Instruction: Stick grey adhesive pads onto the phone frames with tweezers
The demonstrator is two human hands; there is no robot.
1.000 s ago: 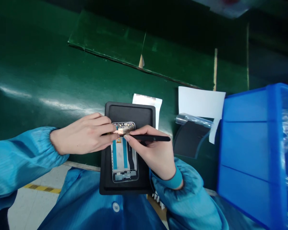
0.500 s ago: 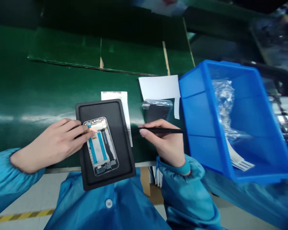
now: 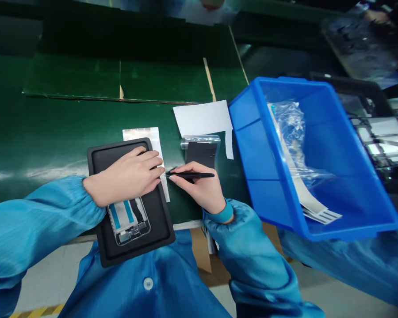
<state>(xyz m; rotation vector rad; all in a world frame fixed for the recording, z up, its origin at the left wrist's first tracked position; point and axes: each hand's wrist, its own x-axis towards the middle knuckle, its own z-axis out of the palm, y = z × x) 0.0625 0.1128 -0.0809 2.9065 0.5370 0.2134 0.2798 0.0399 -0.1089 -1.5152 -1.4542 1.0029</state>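
Observation:
My left hand (image 3: 130, 176) reaches across the black tray (image 3: 164, 234), fingers stretched out and slightly apart, palm down. Its fingertips are over the white paper strip (image 3: 155, 140), close to the tweezers' tip; whether they touch it I cannot tell. Black tweezers (image 3: 199, 175) are pinched in my right hand (image 3: 207, 190), their tip pointing left. In the tray lies an opened smartphone (image 3: 122, 216) with blue strips and bare inner parts; its upper part is hidden under my left hand and wrist. Beyond my right hand lies a dark flat piece (image 3: 200, 152) in a clear plastic bag.
A blue bin (image 3: 268, 176) stands at the right, holding crumpled clear plastic (image 3: 290, 128) and white strips (image 3: 307, 194). White paper (image 3: 204, 119) lies beside it on the green table (image 3: 66, 119). A co-worker's blue sleeve (image 3: 345, 265) is at the lower right.
My left hand has left the phone's upper end and moved right, over to the tweezers' tip. The tweezers remain in my right hand. The whole view has shifted slightly.

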